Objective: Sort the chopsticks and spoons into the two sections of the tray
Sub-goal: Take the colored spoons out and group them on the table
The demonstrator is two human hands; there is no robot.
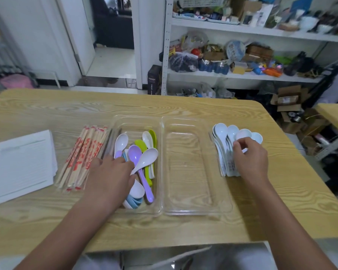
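Note:
A clear two-section tray (161, 212) lies in the middle of the wooden table. Its left section holds several plastic spoons (139, 152) in white, purple, green and blue; its right section (187, 164) is bare. My left hand (109, 176) rests over the left section's near-left side, fingers pinching the handle of a white spoon (147, 157). To the left of the tray lies a bundle of paper-wrapped chopsticks (80, 154). Right of the tray sits a row of white and pale blue spoons (228, 133); my right hand (250, 158) grips one white spoon (243, 134) from that row.
A stack of white paper (21, 162) lies at the table's left. Behind the table are an open doorway, a white shelf unit (242, 75) crowded with items, and cardboard boxes (289, 100) on the floor at right. A second table's corner (336, 115) shows at far right.

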